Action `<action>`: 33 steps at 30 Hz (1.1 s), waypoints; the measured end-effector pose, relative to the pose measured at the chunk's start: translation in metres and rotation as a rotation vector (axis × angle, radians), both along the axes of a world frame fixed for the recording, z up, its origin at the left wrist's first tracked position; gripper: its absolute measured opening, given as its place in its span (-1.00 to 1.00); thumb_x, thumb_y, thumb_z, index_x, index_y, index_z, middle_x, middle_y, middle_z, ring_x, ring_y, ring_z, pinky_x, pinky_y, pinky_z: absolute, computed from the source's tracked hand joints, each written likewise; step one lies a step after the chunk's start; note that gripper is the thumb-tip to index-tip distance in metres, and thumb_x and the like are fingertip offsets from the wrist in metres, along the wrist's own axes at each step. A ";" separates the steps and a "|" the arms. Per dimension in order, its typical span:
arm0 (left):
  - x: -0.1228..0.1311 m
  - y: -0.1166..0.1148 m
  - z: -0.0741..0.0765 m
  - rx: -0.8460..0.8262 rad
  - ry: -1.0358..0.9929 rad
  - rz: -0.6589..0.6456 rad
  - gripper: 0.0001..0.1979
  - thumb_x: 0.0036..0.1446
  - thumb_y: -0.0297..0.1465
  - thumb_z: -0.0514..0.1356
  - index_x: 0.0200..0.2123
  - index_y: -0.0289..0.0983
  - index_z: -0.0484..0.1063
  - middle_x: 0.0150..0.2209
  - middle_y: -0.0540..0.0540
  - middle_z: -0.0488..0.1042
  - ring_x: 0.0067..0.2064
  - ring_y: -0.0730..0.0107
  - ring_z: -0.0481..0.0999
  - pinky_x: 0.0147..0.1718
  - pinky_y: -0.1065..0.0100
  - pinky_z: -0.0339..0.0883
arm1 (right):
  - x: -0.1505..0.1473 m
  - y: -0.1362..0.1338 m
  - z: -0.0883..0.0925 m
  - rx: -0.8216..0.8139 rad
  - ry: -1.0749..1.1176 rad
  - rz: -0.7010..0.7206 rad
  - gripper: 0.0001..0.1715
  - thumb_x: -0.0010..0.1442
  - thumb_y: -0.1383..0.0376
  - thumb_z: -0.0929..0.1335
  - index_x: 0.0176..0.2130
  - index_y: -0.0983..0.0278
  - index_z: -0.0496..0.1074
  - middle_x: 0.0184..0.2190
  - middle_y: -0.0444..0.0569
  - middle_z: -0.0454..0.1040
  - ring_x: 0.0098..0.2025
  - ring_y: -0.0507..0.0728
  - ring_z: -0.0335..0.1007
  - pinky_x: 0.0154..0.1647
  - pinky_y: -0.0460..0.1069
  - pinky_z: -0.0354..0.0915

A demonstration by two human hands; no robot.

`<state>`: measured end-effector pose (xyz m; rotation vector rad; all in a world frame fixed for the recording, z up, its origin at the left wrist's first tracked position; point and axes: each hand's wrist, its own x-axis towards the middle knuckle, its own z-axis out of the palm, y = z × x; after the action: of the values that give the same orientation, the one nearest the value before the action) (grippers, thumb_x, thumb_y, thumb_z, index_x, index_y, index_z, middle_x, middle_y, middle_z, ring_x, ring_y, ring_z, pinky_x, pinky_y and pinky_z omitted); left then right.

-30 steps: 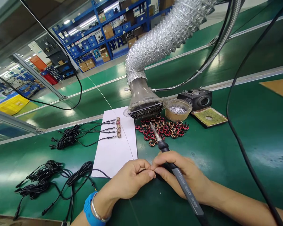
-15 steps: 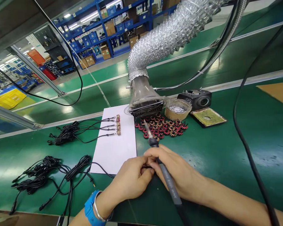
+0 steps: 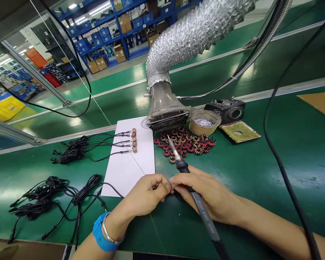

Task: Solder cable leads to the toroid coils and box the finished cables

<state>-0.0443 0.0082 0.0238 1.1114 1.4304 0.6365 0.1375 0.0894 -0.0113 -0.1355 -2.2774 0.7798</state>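
Note:
My left hand (image 3: 147, 193) is pinched shut on the end of a thin black cable (image 3: 113, 188), whose tip is hidden in the fingers. My right hand (image 3: 203, 191) grips a black soldering iron (image 3: 203, 211), with its metal tip (image 3: 172, 146) pointing up over a pile of red-and-black wound toroid coils (image 3: 184, 144). The fingertips of both hands nearly touch. Left of the tip, several finished cables with small coil parts (image 3: 134, 141) lie on a white paper sheet (image 3: 130, 173).
Bundled black cables (image 3: 43, 198) lie on the green bench belt (image 3: 273, 180) to the left. Behind stand a fume extractor nozzle (image 3: 168, 121) on a foil duct, a round solder tin (image 3: 204, 122), a black iron stand (image 3: 227, 111) and a sponge tray (image 3: 239, 131).
The whole scene has shifted slightly as my head moved. My hands stay close together, and the iron's tip has swung a little over the coils.

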 end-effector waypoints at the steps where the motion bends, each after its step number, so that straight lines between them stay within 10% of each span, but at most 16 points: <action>1: 0.000 0.000 0.001 -0.004 0.005 -0.001 -0.77 0.22 -0.28 0.07 -0.38 -0.32 0.36 -0.49 0.05 0.25 -0.46 0.50 0.20 -0.45 0.42 0.08 | -0.001 -0.001 0.000 0.003 0.008 -0.022 -0.61 0.23 0.53 0.23 0.03 0.25 0.21 -0.37 -0.08 0.40 -0.40 0.07 0.22 -0.39 -0.04 0.25; 13: 0.004 0.001 -0.013 0.036 0.005 0.036 -0.77 0.23 -0.27 0.07 -0.42 -0.28 0.30 -0.57 0.11 0.18 -0.52 0.53 0.12 -0.50 0.44 -0.02 | 0.003 -0.016 0.004 -0.013 -0.013 -0.274 -0.69 0.26 0.49 0.23 -0.04 0.21 0.31 -0.33 -0.04 0.48 -0.41 0.10 0.28 -0.40 0.00 0.29; 20: 0.009 0.007 -0.015 0.049 0.092 0.058 -0.81 0.16 -0.33 0.08 -0.41 -0.30 0.38 -0.58 0.12 0.17 -0.54 0.52 0.09 -0.52 0.44 -0.03 | 0.034 -0.027 0.013 -0.186 0.190 -0.474 -0.38 0.24 0.48 0.28 0.22 0.05 0.25 -0.33 -0.10 0.52 -0.37 0.11 0.43 -0.38 0.02 0.36; 33: 0.013 0.006 -0.013 0.059 0.205 0.078 -0.83 0.14 -0.33 0.08 -0.43 -0.28 0.36 -0.55 0.09 0.23 -0.52 0.52 0.11 -0.51 0.46 0.00 | 0.050 -0.053 -0.015 -0.918 0.337 -0.593 -0.80 0.21 0.17 0.38 -0.22 0.24 0.51 -0.60 -0.10 0.39 -0.64 0.03 0.25 -0.69 -0.10 0.19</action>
<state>-0.0312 0.0145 0.0107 1.1988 1.6456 0.6380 0.1876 0.0364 -0.0267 -0.9630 -1.3022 1.3172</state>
